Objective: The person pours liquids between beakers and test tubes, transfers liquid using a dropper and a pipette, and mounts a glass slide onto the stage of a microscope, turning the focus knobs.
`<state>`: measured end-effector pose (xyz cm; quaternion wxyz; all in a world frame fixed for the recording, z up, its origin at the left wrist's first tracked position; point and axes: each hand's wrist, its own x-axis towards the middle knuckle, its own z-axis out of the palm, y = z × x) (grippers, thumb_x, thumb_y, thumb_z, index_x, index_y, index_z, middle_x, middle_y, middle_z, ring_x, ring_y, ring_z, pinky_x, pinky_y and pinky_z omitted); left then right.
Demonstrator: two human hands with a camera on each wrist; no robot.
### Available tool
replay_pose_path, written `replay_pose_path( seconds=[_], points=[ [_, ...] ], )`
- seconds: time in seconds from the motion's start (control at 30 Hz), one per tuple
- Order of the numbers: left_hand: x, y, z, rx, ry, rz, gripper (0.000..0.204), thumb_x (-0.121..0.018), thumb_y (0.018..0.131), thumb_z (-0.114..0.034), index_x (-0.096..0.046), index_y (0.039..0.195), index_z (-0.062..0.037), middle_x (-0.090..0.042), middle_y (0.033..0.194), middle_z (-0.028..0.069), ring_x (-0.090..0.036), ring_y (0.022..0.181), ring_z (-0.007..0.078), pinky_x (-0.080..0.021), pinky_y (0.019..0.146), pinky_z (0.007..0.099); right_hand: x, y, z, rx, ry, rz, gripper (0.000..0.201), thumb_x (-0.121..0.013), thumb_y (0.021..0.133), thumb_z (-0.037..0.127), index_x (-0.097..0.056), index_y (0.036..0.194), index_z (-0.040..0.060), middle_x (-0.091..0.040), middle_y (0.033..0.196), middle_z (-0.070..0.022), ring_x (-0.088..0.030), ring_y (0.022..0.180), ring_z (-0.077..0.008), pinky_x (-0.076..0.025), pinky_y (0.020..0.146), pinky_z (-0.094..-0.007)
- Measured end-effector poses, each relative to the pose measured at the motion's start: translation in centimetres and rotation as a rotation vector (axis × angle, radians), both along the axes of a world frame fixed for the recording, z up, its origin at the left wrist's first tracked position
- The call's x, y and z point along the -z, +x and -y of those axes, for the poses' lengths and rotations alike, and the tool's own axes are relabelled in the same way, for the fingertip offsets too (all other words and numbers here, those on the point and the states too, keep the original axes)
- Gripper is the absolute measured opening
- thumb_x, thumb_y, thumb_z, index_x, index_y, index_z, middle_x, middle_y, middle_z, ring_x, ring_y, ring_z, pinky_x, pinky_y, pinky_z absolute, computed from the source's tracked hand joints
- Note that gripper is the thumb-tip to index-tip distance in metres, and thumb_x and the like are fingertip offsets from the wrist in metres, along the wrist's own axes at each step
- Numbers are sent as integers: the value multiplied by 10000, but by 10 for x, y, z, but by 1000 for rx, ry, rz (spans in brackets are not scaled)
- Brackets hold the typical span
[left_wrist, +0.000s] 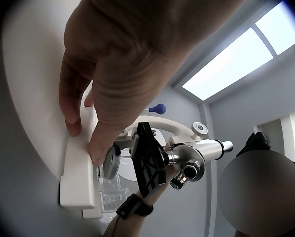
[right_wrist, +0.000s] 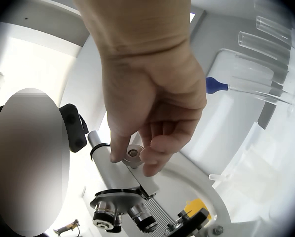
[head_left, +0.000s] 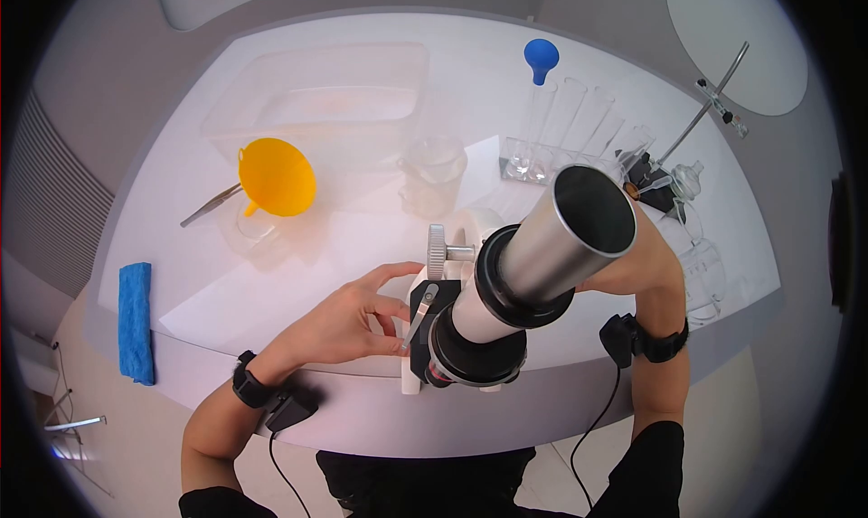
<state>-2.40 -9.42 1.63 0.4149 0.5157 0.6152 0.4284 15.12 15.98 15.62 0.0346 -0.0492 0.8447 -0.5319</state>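
Observation:
A white microscope (head_left: 484,315) with a metal eyepiece tube and black stage stands near the table's front edge. My left hand (head_left: 348,324) is at its left side, low down. In the left wrist view, the thumb and fingers of that hand (left_wrist: 123,79) hold the microscope's white base (left_wrist: 78,182), the thumb tip close beside the round mirror (left_wrist: 112,162). Seen from the right wrist, my right hand (right_wrist: 155,103) has its thumb and curled fingers around the focus knob (right_wrist: 133,153). The eyepiece tube hides most of the right hand in the head view.
A yellow funnel (head_left: 276,176) sits in glassware at left, near a blue cloth (head_left: 136,324). Behind are a clear tub (head_left: 334,61) and a beaker (head_left: 434,179). Test tubes (head_left: 570,111), a blue-bulb dropper (head_left: 542,57) and a metal stand (head_left: 692,120) occupy the right back.

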Motion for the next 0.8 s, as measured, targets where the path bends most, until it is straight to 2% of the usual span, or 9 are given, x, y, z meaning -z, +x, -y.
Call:
replay_pose_path(
  seconds=[0.8],
  points=[
    [-3, 1, 0, -7, -8, 15, 229, -793, 754, -82, -735, 976, -73, -386, 1478, 130, -656, 752, 146, -543, 714, 278, 0, -2, 4, -31, 114, -112, 381, -814, 763, 276, -682, 1013, 20, -649, 646, -31, -575, 521, -64, -409, 476, -192]
  ],
)
